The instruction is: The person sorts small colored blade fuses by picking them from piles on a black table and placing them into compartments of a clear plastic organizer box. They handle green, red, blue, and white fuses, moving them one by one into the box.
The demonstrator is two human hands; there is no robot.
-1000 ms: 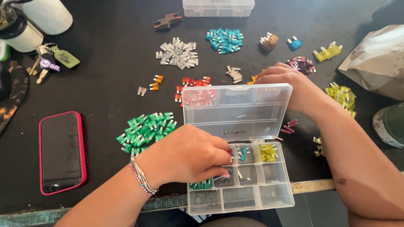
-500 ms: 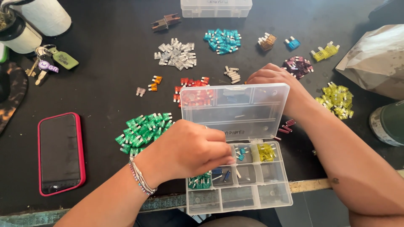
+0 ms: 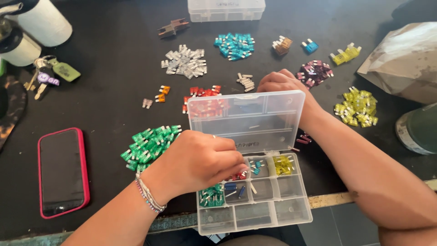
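The left hand [image 3: 195,161] hovered over the clear compartment box [image 3: 255,214], fingertips pinched together just above the cell holding red fuses [image 3: 236,176]; whether anything sat between them couldn't be told, the knuckles hid it. The right hand [image 3: 284,84] was curled behind the box's raised lid [image 3: 248,120], propping it from the back w/ fingers bent over its top edge. Below the left fingertips lay cells w/ green, blue & yellow fuses; the green fuse pile [image 3: 150,145] sat on the black table [image 3: 104,118] just left of that hand. To do this step well, I'd judge: keep the lid steady (it looked free to flop), drop the pinch low into the red cell only, and release close to the floor so nothing bounces into neighbouring cells.
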